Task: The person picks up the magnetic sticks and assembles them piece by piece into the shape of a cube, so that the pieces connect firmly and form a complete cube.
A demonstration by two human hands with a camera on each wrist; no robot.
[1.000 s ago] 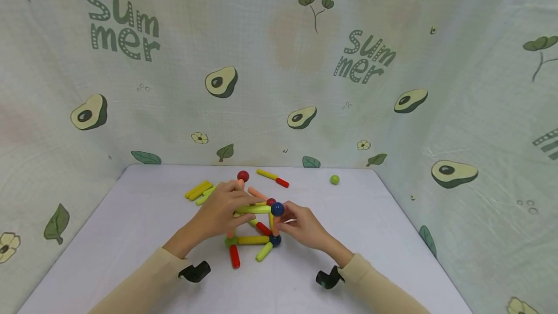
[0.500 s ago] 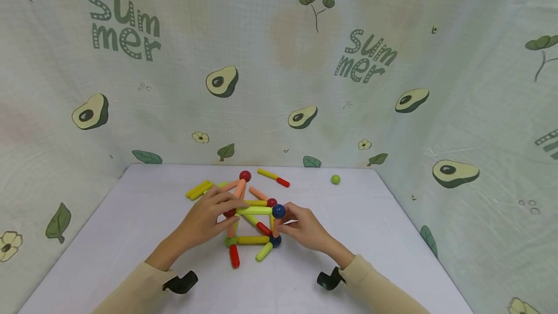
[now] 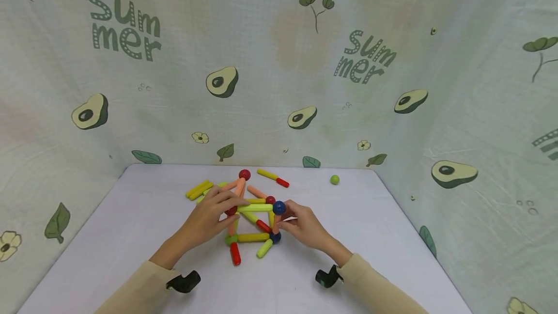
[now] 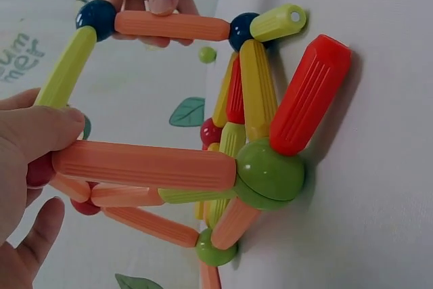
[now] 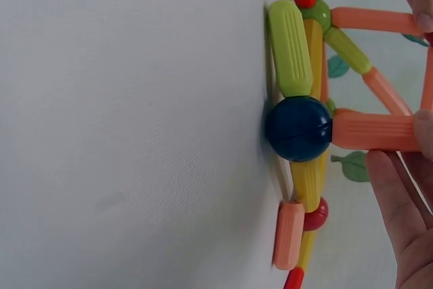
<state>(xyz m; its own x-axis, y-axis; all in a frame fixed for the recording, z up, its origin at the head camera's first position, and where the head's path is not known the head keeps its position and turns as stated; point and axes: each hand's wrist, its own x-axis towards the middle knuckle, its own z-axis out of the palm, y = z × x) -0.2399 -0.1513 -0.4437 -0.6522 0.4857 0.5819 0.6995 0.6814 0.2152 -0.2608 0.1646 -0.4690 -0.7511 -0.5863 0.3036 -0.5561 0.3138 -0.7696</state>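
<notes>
A frame of magnetic rods and balls stands on the table. My left hand [image 3: 205,217] grips its upper left corner, with the red ball [image 3: 231,208] between finger and thumb and the thumb by the end of the lime rod [image 4: 67,69]. That rod runs across to an upper blue ball [image 3: 279,207]. Below this ball, my right hand [image 3: 302,224] pinches the upright peach rod [image 4: 172,26], whose foot meets a lower blue ball [image 5: 299,128]. Another peach rod [image 4: 145,166] links the left hand's corner to a green ball [image 4: 270,172] at the base.
A short red rod [image 3: 235,254] and a lime rod [image 3: 264,248] stick out toward the front. Yellow rods [image 3: 199,189] lie at back left. A yellow-and-red rod pair [image 3: 272,178] and a loose green ball [image 3: 334,179] lie farther back. A printed cloth [image 3: 261,62] hangs behind.
My left hand has slid left and back along the lime rod to the red ball corner, uncovering the peach rods behind. My right hand keeps its hold on the upright peach rod.
</notes>
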